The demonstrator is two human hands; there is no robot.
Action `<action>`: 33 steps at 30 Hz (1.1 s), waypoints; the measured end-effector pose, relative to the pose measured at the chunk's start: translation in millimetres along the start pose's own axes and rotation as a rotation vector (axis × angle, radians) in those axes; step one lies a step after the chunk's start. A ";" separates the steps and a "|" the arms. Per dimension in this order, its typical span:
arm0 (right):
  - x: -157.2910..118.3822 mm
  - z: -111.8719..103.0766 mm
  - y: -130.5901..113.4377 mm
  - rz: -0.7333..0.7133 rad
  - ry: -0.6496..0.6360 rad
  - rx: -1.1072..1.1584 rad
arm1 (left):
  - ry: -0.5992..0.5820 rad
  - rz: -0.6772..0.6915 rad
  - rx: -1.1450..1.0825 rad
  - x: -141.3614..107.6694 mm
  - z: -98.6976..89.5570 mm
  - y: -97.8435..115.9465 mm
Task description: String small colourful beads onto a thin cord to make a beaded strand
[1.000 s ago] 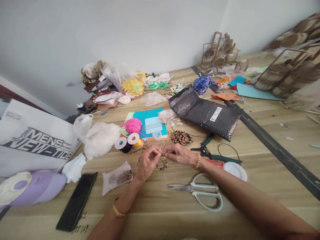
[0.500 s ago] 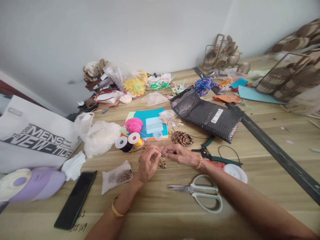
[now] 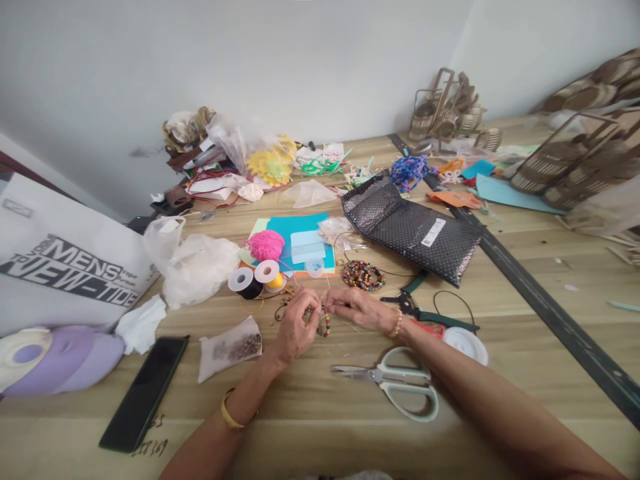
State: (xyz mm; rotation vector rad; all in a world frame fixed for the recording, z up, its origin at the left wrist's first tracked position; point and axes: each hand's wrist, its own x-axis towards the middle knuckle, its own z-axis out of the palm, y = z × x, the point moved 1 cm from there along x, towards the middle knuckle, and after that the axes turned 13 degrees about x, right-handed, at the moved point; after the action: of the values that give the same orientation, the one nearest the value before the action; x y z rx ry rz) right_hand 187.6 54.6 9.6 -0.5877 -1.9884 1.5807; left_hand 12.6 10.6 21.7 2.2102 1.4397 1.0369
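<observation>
My left hand [image 3: 300,323] is closed in a pinch on a small string of coloured beads [image 3: 327,323], which hangs below its fingertips. Close beside it, my right hand [image 3: 359,310] pinches a thin pale cord [image 3: 327,283] at the beads' end; the fingers hide the exact spot. Behind my right hand lies a coiled strand of multicoloured beads [image 3: 363,275]. White-handled scissors [image 3: 387,381] rest nearer me, blades to the left. A pale pouch of beads [image 3: 231,348] sits left of my left hand. Thread spools, one black [image 3: 246,283] and one yellow [image 3: 270,273], stand behind it.
Pliers [image 3: 425,313] and a white spool [image 3: 465,345] lie by my right forearm. Behind are pink yarn [image 3: 267,246], blue sheets [image 3: 300,230] and a black bubble mailer [image 3: 415,230]. A phone [image 3: 145,393], purple case [image 3: 70,360] and white bag [image 3: 65,260] occupy the left.
The view has shifted slightly, so things on the table sit a little further left. Both hands keep their pinch close together at the beads, with little movement.
</observation>
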 end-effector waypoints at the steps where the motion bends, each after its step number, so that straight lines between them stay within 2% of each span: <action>1: -0.2 -0.2 0.1 -0.002 0.003 -0.003 | 0.003 0.005 0.002 -0.1 0.2 -0.1; 6: 0.0 -1.4 -0.3 0.007 0.009 -0.011 | -0.002 0.028 0.007 -0.6 0.3 -2.5; 11: 0.3 -0.6 1.2 0.087 0.025 0.035 | -0.051 0.053 -0.009 -0.2 0.1 -4.9; 17: 1.0 0.1 0.2 0.093 0.053 0.073 | -0.031 -0.019 -0.073 -0.2 2.2 -9.6; 23: 1.5 0.6 0.5 0.085 0.073 0.053 | 0.015 -0.019 -0.118 -0.7 3.8 -13.4; 26: 1.7 0.7 2.0 0.087 0.075 0.042 | 0.057 0.043 -0.071 0.0 2.3 -10.8; 33: 1.9 0.6 6.0 0.092 0.077 0.026 | 0.177 0.290 0.240 -3.4 1.2 -7.7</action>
State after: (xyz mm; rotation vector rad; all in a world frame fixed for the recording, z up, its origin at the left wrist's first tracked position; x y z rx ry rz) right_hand 185.7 56.7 3.9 -0.7276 -1.9058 1.6113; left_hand 7.5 11.2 15.0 2.6175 1.4066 1.2362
